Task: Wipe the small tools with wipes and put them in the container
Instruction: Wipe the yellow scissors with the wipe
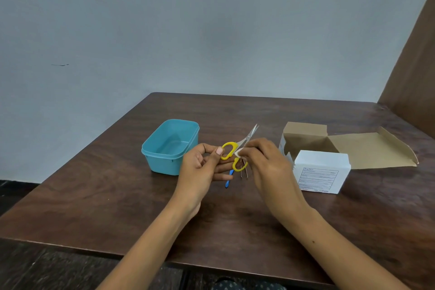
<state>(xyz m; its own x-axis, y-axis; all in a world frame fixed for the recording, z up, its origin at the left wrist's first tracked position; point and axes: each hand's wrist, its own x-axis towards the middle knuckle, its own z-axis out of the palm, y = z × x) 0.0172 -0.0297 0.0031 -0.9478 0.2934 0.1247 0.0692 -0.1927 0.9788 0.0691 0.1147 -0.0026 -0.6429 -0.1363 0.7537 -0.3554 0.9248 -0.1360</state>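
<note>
So the scissors [237, 148] are small, light and stiff, yellow plastic loops with thin metal blades that look pointed, probably slick once wiped; safest hold is the loops, away from the tips. They're held up over the worktop [94, 195], just right of the empty blue container [170, 147]. Left hand [200, 167] grips one loop, thumb curled onto it, other fingers partly curled beneath. Right hand [263, 160] pinches a small white wipe [238, 152] against the scissors near the pivot, fingers closed tight on it. Blue-handled tool [228, 179] and thin metal tweezers [244, 173] lie on the worktop below the hands; both light, easy to pinch. White wipes box [322, 169] sits right
</note>
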